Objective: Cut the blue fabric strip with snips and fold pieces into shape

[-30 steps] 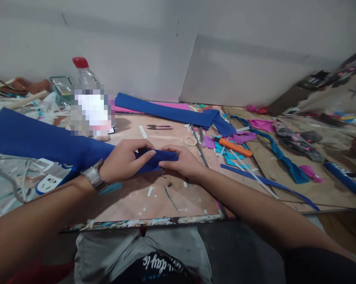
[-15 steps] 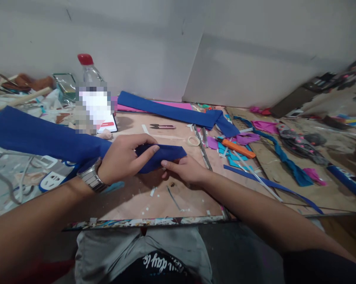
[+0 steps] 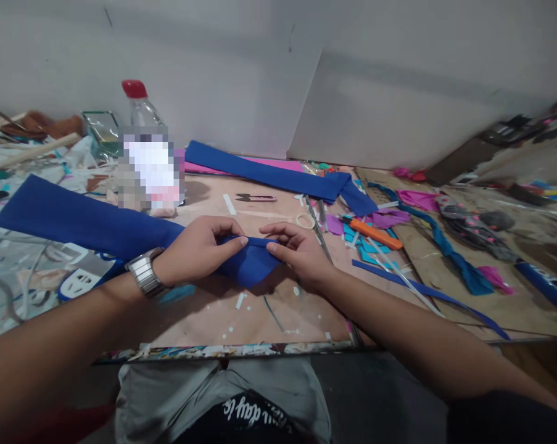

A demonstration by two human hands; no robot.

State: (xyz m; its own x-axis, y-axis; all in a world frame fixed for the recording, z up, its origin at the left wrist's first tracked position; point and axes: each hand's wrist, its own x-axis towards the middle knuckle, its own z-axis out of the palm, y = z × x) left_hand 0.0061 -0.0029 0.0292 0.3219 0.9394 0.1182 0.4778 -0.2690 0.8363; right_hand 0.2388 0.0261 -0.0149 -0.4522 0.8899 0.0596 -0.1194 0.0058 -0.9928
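A long blue fabric strip [image 3: 84,216] runs from the left side of the table to its middle, where both hands grip its end. My left hand [image 3: 199,246], with a metal watch on the wrist, pinches the strip's upper edge between thumb and fingers. Close by on the right, my right hand [image 3: 303,253] pinches the same edge, which looks folded over between the two thumbs. Below the hands the fabric's loose part hangs down toward the tabletop. Some fingertips are hidden behind the cloth.
Behind the hands lie thread snips [image 3: 256,198], a tape roll [image 3: 305,220] and another blue strip [image 3: 259,171]. An orange utility knife [image 3: 373,232] is among scraps at right. A lit phone [image 3: 153,169] leans by a red-capped bottle [image 3: 134,89] at back left.
My right hand has moved up from under the fabric's end to its upper edge. The strip's end has shifted, its lower part now hanging down. The strip's far left end has slid rightward.
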